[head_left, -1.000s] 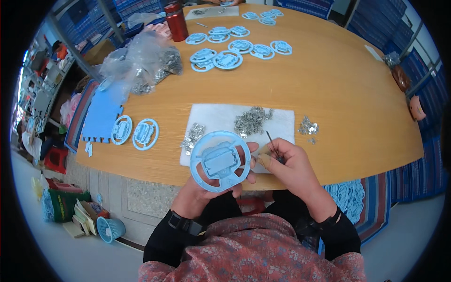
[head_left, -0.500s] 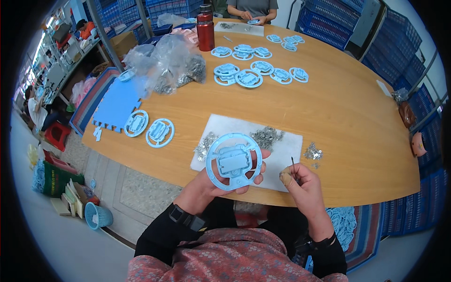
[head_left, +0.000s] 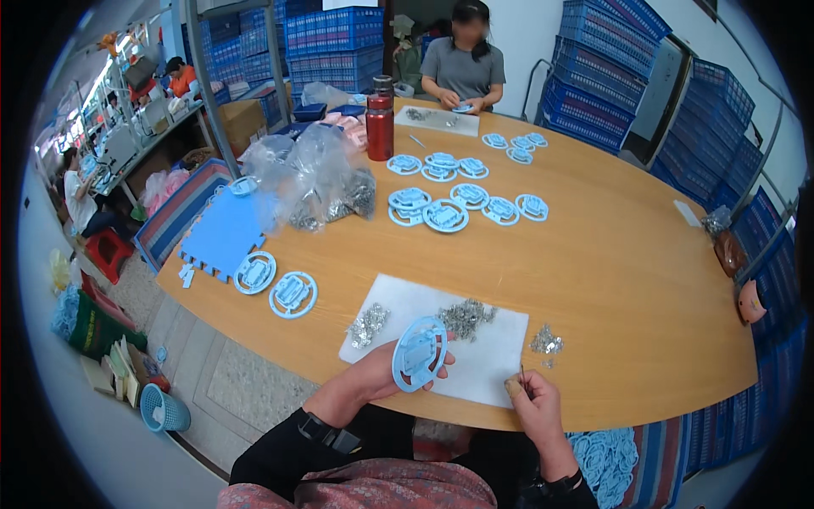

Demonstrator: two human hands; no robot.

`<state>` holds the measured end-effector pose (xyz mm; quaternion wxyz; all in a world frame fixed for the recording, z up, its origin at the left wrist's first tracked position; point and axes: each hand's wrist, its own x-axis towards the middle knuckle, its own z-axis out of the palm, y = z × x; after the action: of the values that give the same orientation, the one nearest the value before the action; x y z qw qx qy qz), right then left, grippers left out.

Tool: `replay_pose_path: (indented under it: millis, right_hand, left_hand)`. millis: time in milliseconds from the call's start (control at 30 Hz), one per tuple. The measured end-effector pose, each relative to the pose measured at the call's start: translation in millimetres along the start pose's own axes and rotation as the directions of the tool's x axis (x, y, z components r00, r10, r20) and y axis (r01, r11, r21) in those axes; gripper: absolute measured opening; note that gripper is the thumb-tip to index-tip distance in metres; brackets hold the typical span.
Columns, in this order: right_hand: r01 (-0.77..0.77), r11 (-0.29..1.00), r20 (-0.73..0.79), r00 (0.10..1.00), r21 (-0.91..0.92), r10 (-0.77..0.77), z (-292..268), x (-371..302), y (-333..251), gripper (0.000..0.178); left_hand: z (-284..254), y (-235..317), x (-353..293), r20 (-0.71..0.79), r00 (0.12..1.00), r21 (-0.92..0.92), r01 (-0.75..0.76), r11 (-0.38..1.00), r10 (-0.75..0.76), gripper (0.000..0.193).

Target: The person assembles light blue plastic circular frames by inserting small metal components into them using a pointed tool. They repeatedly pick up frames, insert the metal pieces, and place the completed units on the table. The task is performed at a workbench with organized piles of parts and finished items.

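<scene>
My left hand [head_left: 380,371] is closed around a light-blue plastic steering-wheel-shaped part [head_left: 419,353], tilted partly sideways above the table edge. Its fingertips show past the rim. A thin dark pointed tool [head_left: 522,373] is pinched in my right hand [head_left: 538,405], to the right of the part; its exact kind is too small to tell. Under and beyond my hands lies a white foam sheet [head_left: 496,360]. On it rest two heaps of small metal pieces, one heap at the left [head_left: 369,326] and a darker heap [head_left: 466,320] near the far edge.
Loose metal pieces [head_left: 546,341] lie right of the sheet. Several blue wheel parts [head_left: 446,215] are spread farther back, and two more [head_left: 293,294] at left. Plastic bags [head_left: 314,174], a red flask [head_left: 380,127] and a blue foam mat [head_left: 222,233] stand or lie left. A co-worker [head_left: 465,72] sits opposite.
The view has tipped upward, showing more of the co-worker. My left hand has turned the wheel part from nearly face-on to a slant. My right hand keeps its grip on the tool.
</scene>
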<state>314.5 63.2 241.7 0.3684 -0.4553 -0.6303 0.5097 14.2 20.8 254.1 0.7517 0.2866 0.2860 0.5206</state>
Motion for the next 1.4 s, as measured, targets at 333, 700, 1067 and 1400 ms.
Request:
replay_pose_path:
  millis: [333, 700, 1067, 1400]
  right_hand:
    - [0.081, 0.996, 0.011, 0.997, 0.040, -0.082, -2.2, -5.2, 14.6, 0.014]
    - [0.167, 0.983, 0.009, 0.986, 0.069, -0.168, -8.1, -7.0, 27.7, 0.013]
    - [0.141, 0.976, 0.022, 0.989, 0.166, -0.147, -11.6, -3.2, 31.1, 0.013]
    - [0.134, 0.981, -0.009, 0.991, 0.143, -0.134, -9.0, -2.9, 34.2, 0.010]
  left_hand:
    - [-15.9, -15.3, 4.3, -0.067, 0.998, 0.043, 0.023, 0.999, -0.020, 0.046]
    - [-16.6, -23.4, 8.7, -0.123, 0.992, 0.053, 0.006, 0.999, 0.001, 0.041]
    - [-6.0, -23.1, 6.4, -0.178, 0.983, 0.018, -0.050, 0.999, 0.052, 0.040]
    - [-20.1, -27.3, 10.7, -0.116, 0.993, 0.049, -0.024, 0.999, 0.029, 0.040]
